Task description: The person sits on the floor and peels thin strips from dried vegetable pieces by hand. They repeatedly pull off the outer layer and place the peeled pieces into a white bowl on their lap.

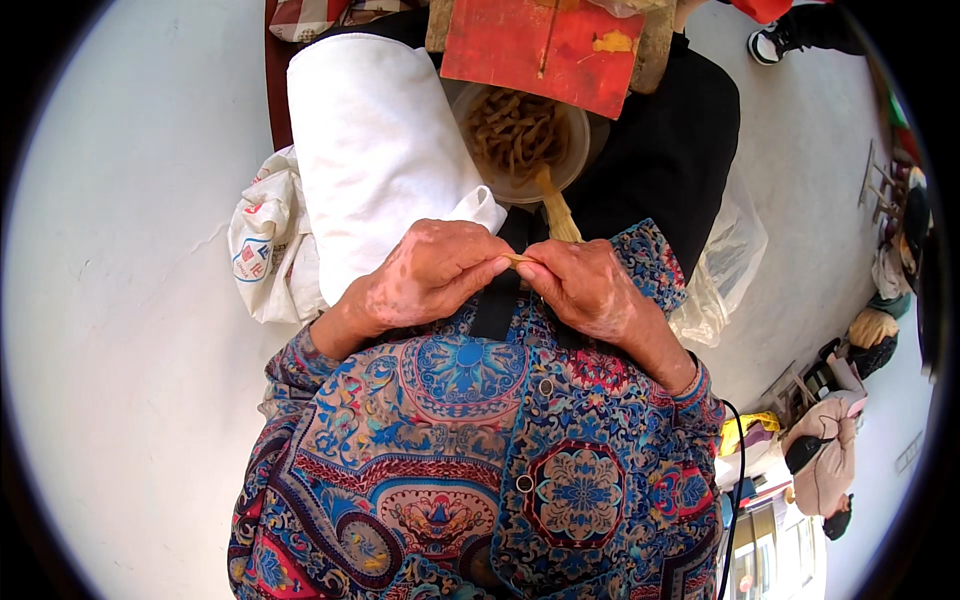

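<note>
My left hand (pixel 440 270) and my right hand (pixel 588 285) meet in front of my chest, thumbs and forefingers pinched. Between the fingertips runs a thin tan strip (pixel 517 258), gripped from both sides; most of it is hidden. From the rim of a white bowl (pixel 581 150), a pale yellow, ribbed, flattish strip (pixel 557 207) reaches toward the back of my right hand, where its end is out of sight. Inside the bowl lie several brownish, twisted strips (pixel 512 130), wet-looking. Their exact kind does not show.
A white cloth (pixel 375 150) covers my left thigh. Beyond the bowl, a worn red board (pixel 540 50) overhangs its far edge. Plastic bags flank me, a printed white one (pixel 270 240) left and a clear one (pixel 725 265) right. Another person's shoe (pixel 768 46) stands at the far right.
</note>
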`<state>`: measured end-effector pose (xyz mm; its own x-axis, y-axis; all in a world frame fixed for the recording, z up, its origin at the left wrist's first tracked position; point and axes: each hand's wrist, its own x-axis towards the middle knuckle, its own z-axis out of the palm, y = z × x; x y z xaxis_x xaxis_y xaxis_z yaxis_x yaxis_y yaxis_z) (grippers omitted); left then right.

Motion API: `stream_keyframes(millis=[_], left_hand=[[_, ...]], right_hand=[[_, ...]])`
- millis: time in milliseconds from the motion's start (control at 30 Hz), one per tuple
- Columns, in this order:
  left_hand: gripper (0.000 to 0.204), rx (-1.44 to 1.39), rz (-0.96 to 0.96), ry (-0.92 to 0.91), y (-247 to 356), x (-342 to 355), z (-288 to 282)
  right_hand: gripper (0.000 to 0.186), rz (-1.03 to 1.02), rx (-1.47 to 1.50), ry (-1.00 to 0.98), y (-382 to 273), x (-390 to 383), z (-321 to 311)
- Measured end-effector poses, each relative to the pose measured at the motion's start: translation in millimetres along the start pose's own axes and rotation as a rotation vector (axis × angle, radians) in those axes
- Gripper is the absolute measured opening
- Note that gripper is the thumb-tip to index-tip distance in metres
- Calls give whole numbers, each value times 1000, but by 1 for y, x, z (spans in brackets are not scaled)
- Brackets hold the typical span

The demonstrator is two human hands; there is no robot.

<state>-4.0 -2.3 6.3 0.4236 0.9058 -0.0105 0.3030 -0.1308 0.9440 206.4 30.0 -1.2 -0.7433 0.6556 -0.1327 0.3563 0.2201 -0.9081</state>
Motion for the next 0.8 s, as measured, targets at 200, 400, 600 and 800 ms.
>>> stream_keyframes(millis=[200,400,600,800], left_hand=[[6,74,-112,-4,4,-9,-40],[7,94,-230,58,12,-15,-68],[14,-19,-337,10,12,-12,-73],[12,193,-299,-138,-32,33,-47]], right_hand=[[22,-80,-41,-9,1,11,10],[21,-179,34,28,-4,28,19],[21,-184,62,22,-4,28,22],[20,-145,90,5,5,16,24]])
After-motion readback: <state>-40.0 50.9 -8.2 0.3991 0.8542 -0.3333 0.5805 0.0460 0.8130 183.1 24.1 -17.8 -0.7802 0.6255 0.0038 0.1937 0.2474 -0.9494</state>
